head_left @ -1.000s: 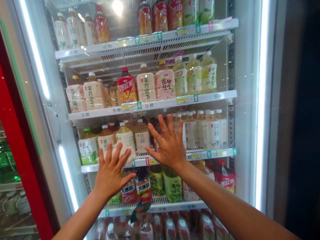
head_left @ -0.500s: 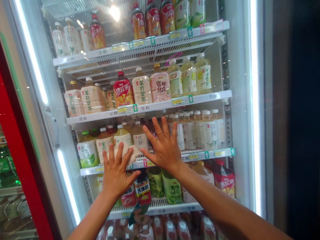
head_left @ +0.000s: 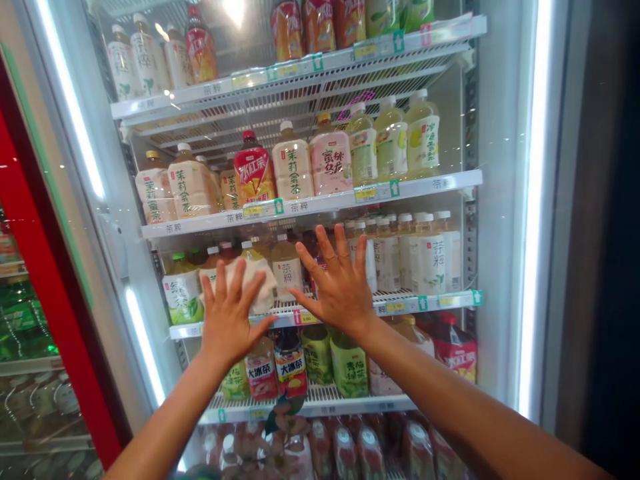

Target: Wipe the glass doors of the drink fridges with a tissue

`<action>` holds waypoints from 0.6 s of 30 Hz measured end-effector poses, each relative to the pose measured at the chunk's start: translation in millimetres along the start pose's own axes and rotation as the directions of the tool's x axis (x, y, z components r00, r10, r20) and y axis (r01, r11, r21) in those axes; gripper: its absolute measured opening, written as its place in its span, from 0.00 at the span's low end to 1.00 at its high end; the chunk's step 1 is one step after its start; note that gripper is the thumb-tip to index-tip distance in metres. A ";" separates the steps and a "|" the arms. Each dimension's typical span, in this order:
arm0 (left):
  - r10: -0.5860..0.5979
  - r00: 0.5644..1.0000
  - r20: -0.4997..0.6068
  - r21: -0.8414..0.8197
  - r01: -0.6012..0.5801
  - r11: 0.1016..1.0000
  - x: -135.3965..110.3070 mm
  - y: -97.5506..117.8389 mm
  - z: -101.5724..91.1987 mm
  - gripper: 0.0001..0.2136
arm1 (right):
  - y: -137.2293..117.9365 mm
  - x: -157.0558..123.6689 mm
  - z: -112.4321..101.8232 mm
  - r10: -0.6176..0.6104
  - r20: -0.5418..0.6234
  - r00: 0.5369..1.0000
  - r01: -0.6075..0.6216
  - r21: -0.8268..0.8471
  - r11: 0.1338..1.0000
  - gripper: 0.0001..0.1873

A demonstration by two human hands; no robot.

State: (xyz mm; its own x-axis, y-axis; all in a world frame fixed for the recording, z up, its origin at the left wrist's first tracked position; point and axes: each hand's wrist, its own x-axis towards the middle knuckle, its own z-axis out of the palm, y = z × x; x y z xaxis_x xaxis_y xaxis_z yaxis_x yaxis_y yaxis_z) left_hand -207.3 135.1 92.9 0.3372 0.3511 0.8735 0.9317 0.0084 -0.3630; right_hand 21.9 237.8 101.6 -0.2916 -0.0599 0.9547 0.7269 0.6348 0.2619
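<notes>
My left hand lies flat on the glass door of a drinks fridge, fingers spread, pressing a pale cloth against the glass at the height of the third shelf. My right hand rests beside it, palm on the glass, fingers apart and holding nothing. Behind the glass, tea bottles stand in rows on white wire shelves. The cloth hides part of one bottle.
A bright light strip runs down the fridge's right frame, another down the left. A red-framed cooler with green bottles stands at the left. Dark space lies to the right of the fridge.
My left hand has slid the cloth a little up the glass, from the shelf edge onto the bottle labels. The right hand stays flat in about the same place.
</notes>
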 end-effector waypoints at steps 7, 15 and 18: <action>-0.152 0.979 -0.137 0.001 0.153 0.988 12.9 -13.0 2.9 0.39 | 1.4 -0.5 0.8 0.013 0.009 1.000 -0.013 0.002 1.000 0.57; -0.006 0.999 -0.054 0.024 0.007 1.000 -7.3 -26.8 -4.0 0.38 | 0.9 -0.1 0.6 -0.003 -0.026 1.000 0.003 -0.011 1.000 0.53; -0.165 0.974 -0.157 -0.009 0.166 0.986 25.0 -33.9 -2.0 0.37 | 0.8 -0.1 1.0 -0.005 -0.018 1.000 0.004 -0.023 1.000 0.53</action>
State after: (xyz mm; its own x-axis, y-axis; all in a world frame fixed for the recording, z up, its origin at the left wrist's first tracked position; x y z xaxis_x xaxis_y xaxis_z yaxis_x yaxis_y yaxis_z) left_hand -230.2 141.7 127.7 0.1956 0.1930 0.9615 0.9759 0.0580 -0.2102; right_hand 21.9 239.1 101.6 -0.2839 -0.0765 0.9558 0.7400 0.6164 0.2691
